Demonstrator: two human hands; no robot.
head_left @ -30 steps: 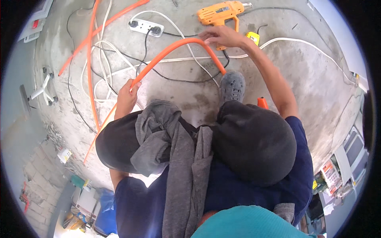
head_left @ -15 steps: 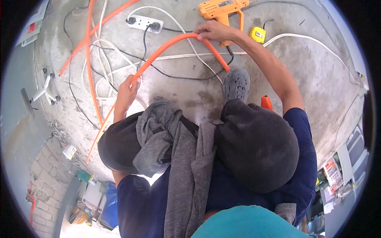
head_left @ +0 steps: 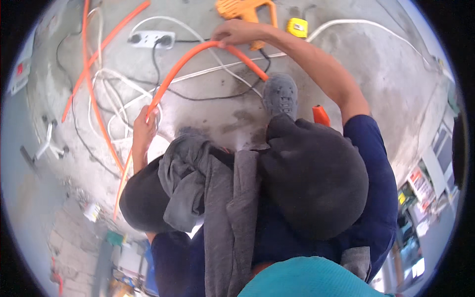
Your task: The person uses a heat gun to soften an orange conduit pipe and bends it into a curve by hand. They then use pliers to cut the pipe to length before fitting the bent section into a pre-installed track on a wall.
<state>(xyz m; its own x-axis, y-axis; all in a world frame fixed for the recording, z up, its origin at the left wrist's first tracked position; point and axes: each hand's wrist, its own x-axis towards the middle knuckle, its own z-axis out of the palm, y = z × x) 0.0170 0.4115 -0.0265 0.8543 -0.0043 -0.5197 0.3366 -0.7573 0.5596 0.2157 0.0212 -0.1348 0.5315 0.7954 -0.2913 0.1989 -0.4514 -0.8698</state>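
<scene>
An orange tube [head_left: 176,69] bends in an arch in front of me, its right end reaching down to my grey shoe [head_left: 280,95]. My left hand [head_left: 144,128] grips it on the lower left, beside my knee. My right hand [head_left: 227,33] has its fingers closed on the top of the bend. Just beyond that hand lies an orange heat gun [head_left: 236,7], partly covered by it, with a yellow tape measure [head_left: 297,27] to its right. A white power strip [head_left: 148,39] with black plugs is left of the bend.
More orange tubes [head_left: 87,74] lie crossed on the concrete floor [head_left: 386,89] among white and black cables [head_left: 116,119]. An orange object [head_left: 320,115] is beside my right knee. A wheeled chair base [head_left: 47,146] is at the far left; assorted items [head_left: 418,188] are at the right edge.
My right hand has moved leftward in the picture and closed on the tube's bend. The whole view has shifted, with the tools, strip and tubes appearing farther left.
</scene>
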